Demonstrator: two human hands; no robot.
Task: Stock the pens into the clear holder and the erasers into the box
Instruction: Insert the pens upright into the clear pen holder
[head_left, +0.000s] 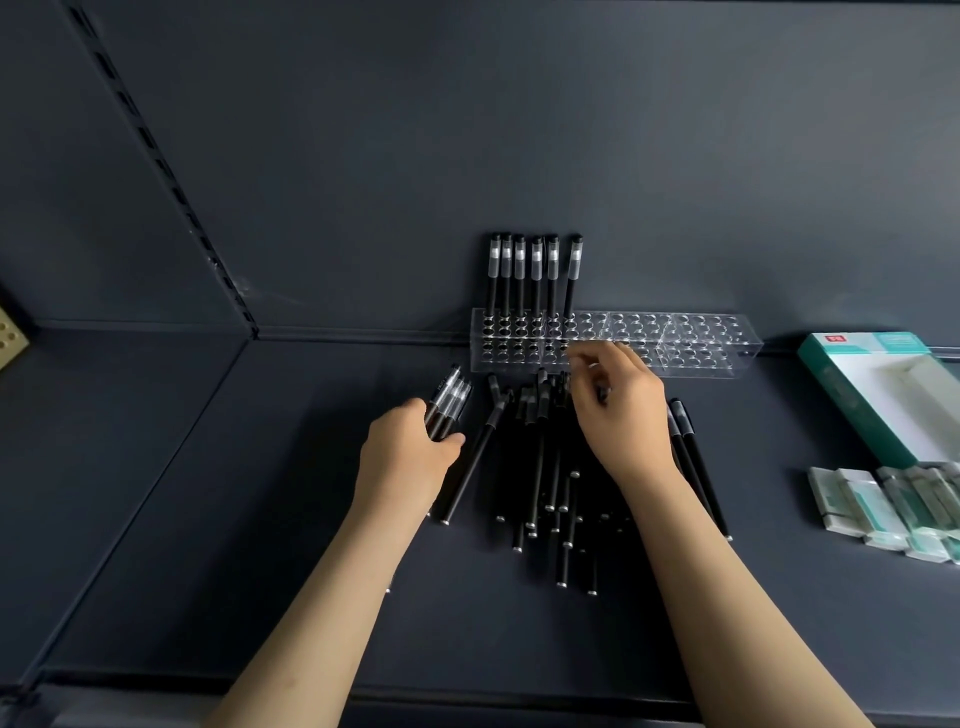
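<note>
A clear holder (675, 343) with rows of round holes stands at the back of the dark shelf. Several black pens (535, 275) stand upright in its left holes. A pile of loose black pens (545, 467) lies in front of it. My left hand (410, 452) grips a small bundle of pens (449, 402) left of the pile. My right hand (623, 410) hovers over the pile's far end, fingers curled, just in front of the holder; a dark pen tip shows at its fingers. Wrapped erasers (872, 512) lie at the right, below an open teal-and-white box (883, 395).
Two more pens (691, 447) lie right of my right wrist. The shelf's back wall rises behind the holder, and a slotted upright (171, 176) runs up the left corner. A tan perforated piece (10, 338) shows at the far left edge.
</note>
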